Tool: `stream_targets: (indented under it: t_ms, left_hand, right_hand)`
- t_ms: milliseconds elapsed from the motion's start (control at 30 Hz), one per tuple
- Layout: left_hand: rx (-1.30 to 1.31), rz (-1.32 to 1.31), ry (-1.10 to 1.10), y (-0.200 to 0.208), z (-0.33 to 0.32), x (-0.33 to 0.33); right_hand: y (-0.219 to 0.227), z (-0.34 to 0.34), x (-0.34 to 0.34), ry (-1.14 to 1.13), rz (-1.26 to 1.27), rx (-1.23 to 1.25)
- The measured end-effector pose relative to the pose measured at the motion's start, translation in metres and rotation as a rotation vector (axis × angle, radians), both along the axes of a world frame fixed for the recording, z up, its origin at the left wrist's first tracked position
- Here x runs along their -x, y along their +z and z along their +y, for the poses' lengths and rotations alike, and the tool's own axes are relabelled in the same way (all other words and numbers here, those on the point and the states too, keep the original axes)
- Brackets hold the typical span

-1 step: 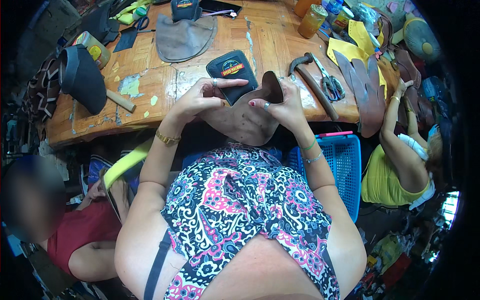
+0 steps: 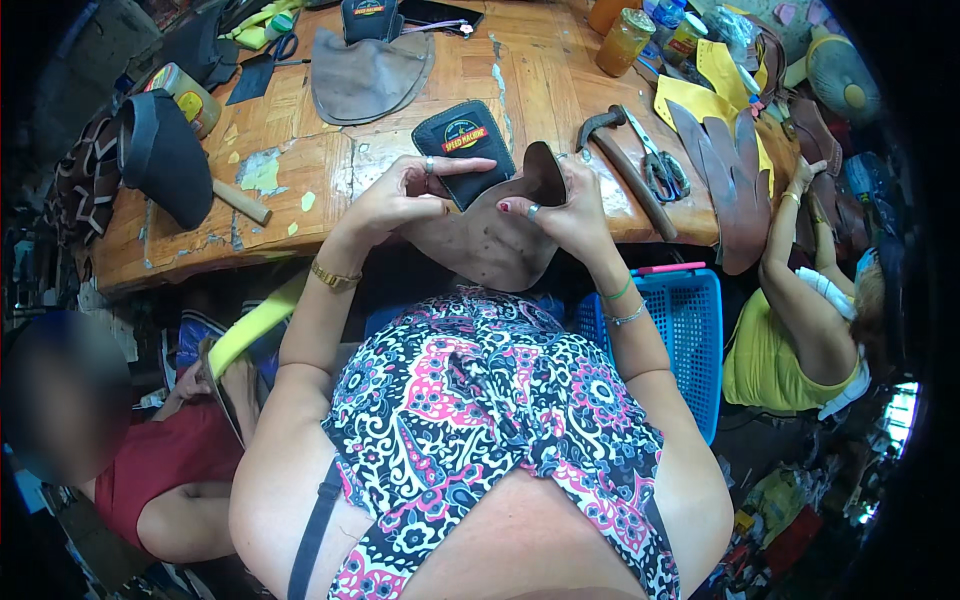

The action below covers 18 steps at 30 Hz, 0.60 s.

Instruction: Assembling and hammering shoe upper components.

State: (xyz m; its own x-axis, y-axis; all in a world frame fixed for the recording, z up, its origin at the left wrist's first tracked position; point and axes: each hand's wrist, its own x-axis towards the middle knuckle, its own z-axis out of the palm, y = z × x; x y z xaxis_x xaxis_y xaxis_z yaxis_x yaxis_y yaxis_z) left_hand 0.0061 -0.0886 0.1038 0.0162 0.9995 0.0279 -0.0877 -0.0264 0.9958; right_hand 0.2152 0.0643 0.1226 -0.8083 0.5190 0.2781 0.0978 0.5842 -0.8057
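A curved piece of brown leather [image 2: 490, 246] spans between my hands at the table's near edge, its far right corner curled up. My left hand [image 2: 405, 195] grips the leather's left side, thumb and fingers closed on it. Its index finger stretches right across the lower part of a black leather pocket piece [image 2: 455, 135] with a colored badge. Whether that finger also holds the black piece, I cannot tell. My right hand [image 2: 575, 210] pinches the leather's right side, its thumb on the near face and its other fingers partly hidden behind the curled edge.
On the wooden table [image 2: 300, 170] lie a hammer [image 2: 630, 170], scissors [image 2: 660, 165], a grey-brown leather piece [image 2: 372, 75] and brown strips [image 2: 740, 200]. Jars [image 2: 626, 43] stand at the far right. A blue basket [image 2: 680, 330] is below right. Co-workers sit at left [image 2: 170, 460] and right [image 2: 800, 340].
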Motion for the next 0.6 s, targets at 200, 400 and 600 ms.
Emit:
stream_targets:
  t_ms: [200,400,600]
  left_hand:
    - [-0.015,0.000,-0.014,-0.0022,-0.0008,0.0013]
    - [0.034,-0.015,-0.039,-0.0030,-0.0011,0.0038]
    - [-0.005,-0.029,-0.006,-0.0088,0.0015,0.0004]
  right_hand:
    - [-0.0018,0.0017,0.0007,0.010,-0.030,0.030]
    - [-0.0031,0.0030,0.0015,0.026,-0.018,0.024]
    - [-0.0026,0.0022,0.0010,0.024,-0.020,0.005]
